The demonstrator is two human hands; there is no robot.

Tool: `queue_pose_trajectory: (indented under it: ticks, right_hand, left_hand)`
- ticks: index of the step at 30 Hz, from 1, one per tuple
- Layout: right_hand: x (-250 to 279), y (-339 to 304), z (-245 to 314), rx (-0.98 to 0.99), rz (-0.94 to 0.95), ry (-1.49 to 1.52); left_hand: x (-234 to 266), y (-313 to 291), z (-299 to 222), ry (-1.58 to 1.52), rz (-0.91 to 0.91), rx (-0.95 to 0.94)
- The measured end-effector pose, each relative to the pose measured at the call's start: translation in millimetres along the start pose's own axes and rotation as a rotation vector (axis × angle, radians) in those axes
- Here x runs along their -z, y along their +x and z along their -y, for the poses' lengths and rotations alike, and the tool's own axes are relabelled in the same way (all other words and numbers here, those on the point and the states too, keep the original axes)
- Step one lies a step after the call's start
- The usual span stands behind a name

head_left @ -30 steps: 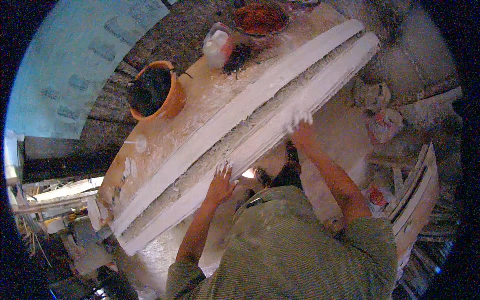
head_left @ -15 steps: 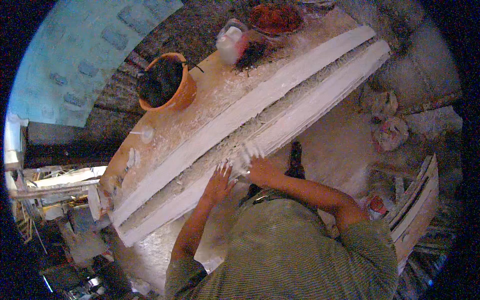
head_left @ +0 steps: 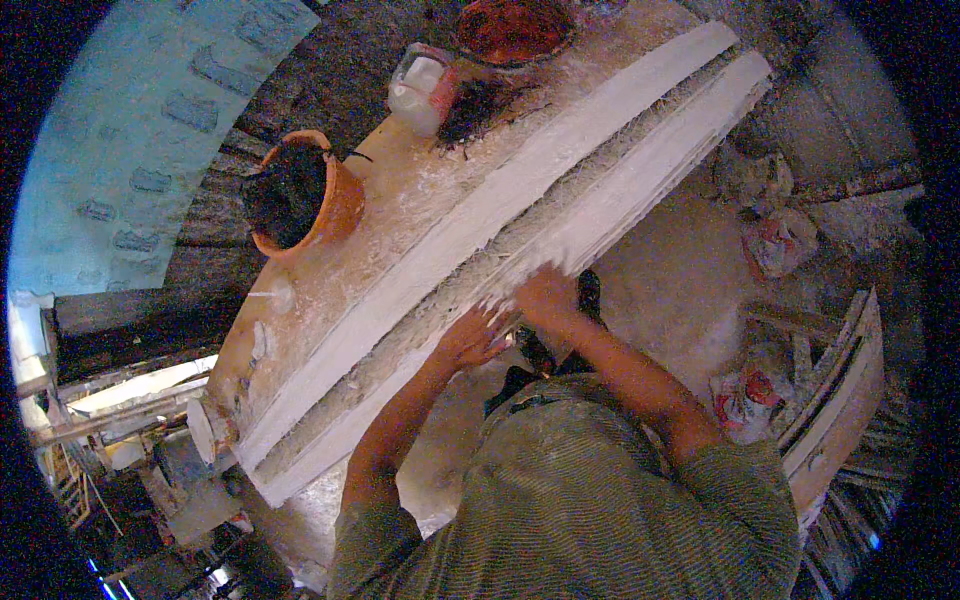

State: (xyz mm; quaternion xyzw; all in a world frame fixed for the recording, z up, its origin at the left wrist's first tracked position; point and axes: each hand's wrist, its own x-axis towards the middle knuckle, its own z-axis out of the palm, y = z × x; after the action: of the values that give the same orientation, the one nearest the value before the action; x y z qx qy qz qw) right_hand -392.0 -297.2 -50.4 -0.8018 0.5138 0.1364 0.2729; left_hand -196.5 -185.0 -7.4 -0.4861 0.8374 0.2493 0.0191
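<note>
The left hand (head_left: 468,338) lies with the fingers extended, not closed, upon the near edge of a long white piece (head_left: 515,203), around the middle of the frame. The right hand (head_left: 548,297) is just beside it, on the same edge; its fingers are blurred, so one cannot tell whether they grip something. The white piece runs diagonally from lower left to upper right, with a rough, fibrous groove (head_left: 510,235) between its two smooth bands.

For good work on this edge, it seems wise to support it with the left hand and to press with the right lightly and evenly, because a thin rim could chip.

Farther out, on the brown bench (head_left: 395,185), an orange bowl (head_left: 345,205) with dark inside stands at upper left, and a clear plastic container (head_left: 415,100) at upper centre. At right, a bag (head_left: 745,400) carries red marks, but no writing is readable there.
</note>
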Motion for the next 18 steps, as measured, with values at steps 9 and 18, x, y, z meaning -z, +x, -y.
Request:
queue_pose_trajectory:
  ticks: [9, 18]
  right_hand:
    - [83, 136, -275, -0.188, -0.56, -0.459]
    - [-16, 69, -142, -0.044, -0.187, -0.298]
  left_hand:
    - [-2, 135, -30, -0.034, -0.272, -0.141]
    - [-44, 13, -4, 0.015, -0.011, -0.011]
